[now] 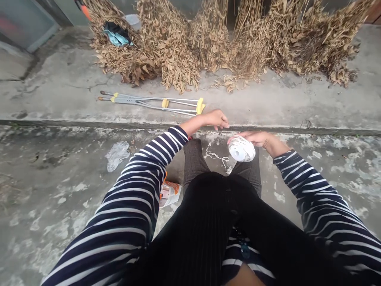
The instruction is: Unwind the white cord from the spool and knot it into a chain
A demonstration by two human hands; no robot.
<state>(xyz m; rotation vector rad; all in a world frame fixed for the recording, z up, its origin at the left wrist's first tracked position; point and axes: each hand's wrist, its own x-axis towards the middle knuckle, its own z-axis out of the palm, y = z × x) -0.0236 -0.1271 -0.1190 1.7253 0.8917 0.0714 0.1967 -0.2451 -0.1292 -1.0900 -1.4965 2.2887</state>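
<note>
My right hand (pixel 256 138) is wrapped around a spool of white cord (pixel 241 149), held above my right knee with the spool's end facing me. To the left of it and a little higher, my left hand (pixel 216 118) has its fingers curled downward. Whatever it grips, if anything, is too small to make out. Below and between my hands, a loose length of white cord (pixel 222 158) trails in loops over the ground between my legs.
A pair of crutches (pixel 151 102) with yellow pads lies on the concrete step (pixel 282 107). Dried plant bundles (pixel 178 51) lean behind it, with a dark and blue cloth (pixel 117 35) among them. A clear plastic bag (pixel 117 155) and an orange-and-white package (pixel 170 193) are at my left.
</note>
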